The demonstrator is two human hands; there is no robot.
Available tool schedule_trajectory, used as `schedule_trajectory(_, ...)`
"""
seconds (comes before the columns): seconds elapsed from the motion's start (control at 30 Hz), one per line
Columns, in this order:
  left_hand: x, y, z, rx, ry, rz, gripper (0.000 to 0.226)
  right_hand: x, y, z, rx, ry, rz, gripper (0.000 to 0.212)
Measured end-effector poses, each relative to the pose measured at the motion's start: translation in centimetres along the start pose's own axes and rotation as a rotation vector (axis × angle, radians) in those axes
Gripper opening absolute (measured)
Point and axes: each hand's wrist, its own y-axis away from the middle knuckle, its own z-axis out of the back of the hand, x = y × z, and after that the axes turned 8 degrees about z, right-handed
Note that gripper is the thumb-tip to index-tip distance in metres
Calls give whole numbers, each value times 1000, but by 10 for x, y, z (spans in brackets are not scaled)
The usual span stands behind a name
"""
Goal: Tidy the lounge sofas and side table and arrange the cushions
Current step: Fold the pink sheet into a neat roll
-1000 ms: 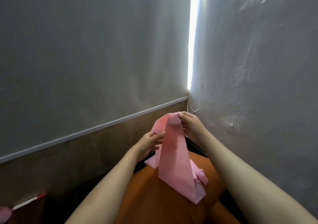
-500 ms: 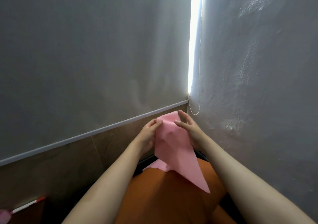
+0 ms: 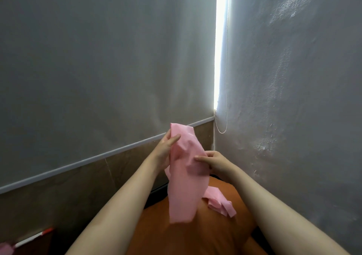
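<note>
Pink cloth (image 3: 184,188), left hand (image 3: 165,151), right hand (image 3: 216,162) gripping

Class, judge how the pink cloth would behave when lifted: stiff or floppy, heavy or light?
Probably floppy: the pink cloth hangs limp and creased from the left hand and right hand. Likely light: a slight grip holds it up.

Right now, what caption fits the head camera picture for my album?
Left hand and right hand hold a pink cloth up over an orange cushion.
</note>
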Motion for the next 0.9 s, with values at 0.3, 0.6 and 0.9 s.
schedule_trajectory(0.3,19,1,16,-204,-71,246,48,14,-3,0,-78,-177,113,9)
schedule_trajectory(0.6,12,3,18,-159,135,131,53,11,-8,1,-183,-279,166,16)
schedule_trajectory(0.9,29,13,13,50,-229,232,72,19,-13,0,-194,-351,200,23)
